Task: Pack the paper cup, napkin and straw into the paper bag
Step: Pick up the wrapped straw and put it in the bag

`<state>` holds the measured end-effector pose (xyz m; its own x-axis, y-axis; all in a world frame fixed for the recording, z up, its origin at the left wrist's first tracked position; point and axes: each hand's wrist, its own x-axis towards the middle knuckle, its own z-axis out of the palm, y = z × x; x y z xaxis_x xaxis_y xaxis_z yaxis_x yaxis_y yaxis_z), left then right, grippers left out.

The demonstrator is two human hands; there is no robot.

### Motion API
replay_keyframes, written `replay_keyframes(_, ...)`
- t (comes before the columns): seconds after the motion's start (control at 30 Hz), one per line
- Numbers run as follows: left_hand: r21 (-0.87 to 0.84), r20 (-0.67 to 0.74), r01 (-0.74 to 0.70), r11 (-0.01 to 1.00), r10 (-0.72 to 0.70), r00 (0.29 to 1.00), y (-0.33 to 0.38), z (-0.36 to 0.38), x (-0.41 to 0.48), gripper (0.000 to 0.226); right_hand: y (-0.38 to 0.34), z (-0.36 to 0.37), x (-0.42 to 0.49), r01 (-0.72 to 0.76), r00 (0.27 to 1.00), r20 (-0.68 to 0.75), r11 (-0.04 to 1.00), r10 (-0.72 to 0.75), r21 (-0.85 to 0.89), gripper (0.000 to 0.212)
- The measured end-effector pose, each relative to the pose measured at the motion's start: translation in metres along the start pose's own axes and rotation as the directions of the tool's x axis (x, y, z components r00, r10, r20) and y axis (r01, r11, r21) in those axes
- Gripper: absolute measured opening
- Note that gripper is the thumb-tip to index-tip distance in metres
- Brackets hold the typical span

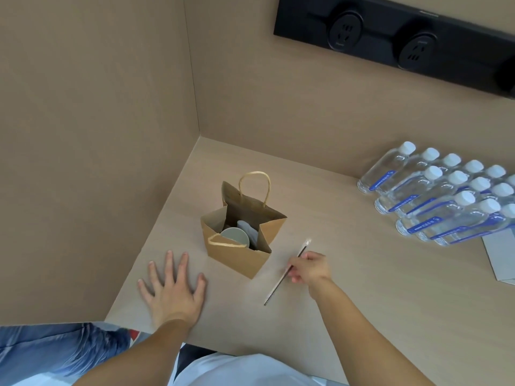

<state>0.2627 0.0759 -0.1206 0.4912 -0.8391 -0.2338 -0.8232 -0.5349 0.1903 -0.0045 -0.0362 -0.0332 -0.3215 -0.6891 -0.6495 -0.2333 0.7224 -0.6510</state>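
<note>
On the tan desk (362, 288), tucked near the corner, the paper bag (239, 257) stands upright with its mouth spread wide, and that is the whole point of how it sits: an open top means each item can drop straight in from above. Already down inside we can see the paper cup (234, 237), rim up, with the napkin (249, 232) wedged beside it against the bag's far side (greyish in the shadow, hard to make out more).

Now to the straw (287, 274), and it's the last one left out! It lies just to the right of the bag, slanted, in what looks like a clear wrapper, and the right hand (309, 270) has its fingertips pinched on it around the middle, a sensible spot for lifting something so thin without it tipping.

Over on the other side, the left hand (172, 288) lies flat and spread on the desk beside the bag, gripping nothing; my read is it's there for balance, ready to steady the bag.

At the far right, rows of water bottles (446, 196) carry blue labels, but the print is too small to read. No writing shows on the bag either.
</note>
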Motion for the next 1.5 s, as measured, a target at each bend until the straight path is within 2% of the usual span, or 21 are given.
replay_keyframes(0.07,0.013,0.005,0.002,1.0,-0.002,1.0,0.0,0.0,0.0,0.07,-0.014,-0.006,-0.007,-0.028,0.995,0.103,0.976,0.006,0.218,0.024)
replay_keyframes(0.13,0.014,0.008,0.005,1.0,-0.005,1.0,0.001,0.0,0.0,0.07,-0.038,-0.018,-0.018,0.012,0.989,0.132,0.917,-0.07,0.399,0.026)
replay_keyframes(0.23,0.005,0.004,0.007,1.0,-0.007,1.0,0.001,0.0,0.001,0.069,-0.09,-0.044,-0.046,0.22,0.946,0.074,0.795,-0.314,0.566,0.022)
replay_keyframes(0.3,0.002,0.0,0.005,1.0,-0.005,1.0,0.001,0.0,0.0,0.069,-0.128,-0.064,-0.074,0.396,0.838,0.067,0.687,-0.542,0.61,0.019)
replay_keyframes(0.4,0.01,0.004,0.004,1.0,-0.004,1.0,0.0,0.0,0.0,0.069,-0.171,-0.092,-0.122,0.536,0.575,0.099,0.466,-0.812,0.704,0.014)
replay_keyframes(0.47,0.016,0.005,0.006,1.0,-0.006,1.0,0.0,0.001,0.001,0.069,-0.186,-0.099,-0.15,0.561,0.418,0.153,0.387,-0.895,0.732,0.006)
replay_keyframes(0.53,0.013,0.006,0.008,1.0,-0.008,1.0,0.0,0.001,0.001,0.069,-0.191,-0.09,-0.167,0.625,0.345,0.195,0.38,-0.918,0.682,0.006)
replay_keyframes(0.63,0.028,0.011,0.011,1.0,-0.012,1.0,0.0,0.0,0.001,0.072,-0.185,-0.059,-0.17,0.709,0.369,0.237,0.437,-0.899,0.553,0.004)
replay_keyframes(0.73,0.028,0.013,0.01,1.0,-0.01,1.0,0.0,0.0,0.001,0.074,-0.174,-0.026,-0.162,0.733,0.482,0.289,0.561,-0.827,0.385,0.007)
replay_keyframes(0.9,0.033,0.014,0.004,0.999,-0.004,1.0,0.0,-0.001,0.001,0.076,-0.159,0.008,-0.151,0.771,0.592,0.281,0.632,-0.756,0.079,0.002)
replay_keyframes(0.97,0.027,0.013,0.001,1.0,-0.001,1.0,0.0,-0.002,0.001,0.076,-0.154,0.013,-0.15,0.8,0.582,0.286,0.6,-0.761,-0.032,0.008)
replay_keyframes(1.1,0.028,0.012,0.0,1.0,0.0,1.0,-0.001,-0.001,0.001,0.074,-0.152,0.021,-0.15,0.863,0.497,0.297,0.429,-0.815,-0.268,0.015)
replay_keyframes(1.27,0.024,0.002,0.0,1.0,0.0,1.0,-0.001,-0.001,0.001,0.073,-0.158,0.032,-0.144,0.828,0.481,0.383,0.264,-0.789,-0.494,0.026)
replay_keyframes(1.33,0.018,-0.003,0.0,1.0,0.0,1.0,-0.001,0.0,0.001,0.072,-0.161,0.037,-0.142,0.811,0.507,0.437,0.24,-0.743,-0.534,0.025)
replay_keyframes(1.5,0.022,-0.016,-0.004,1.0,0.005,1.0,-0.002,0.003,0.001,0.071,-0.166,0.05,-0.132,0.729,0.647,0.525,0.25,-0.552,-0.637,0.022)
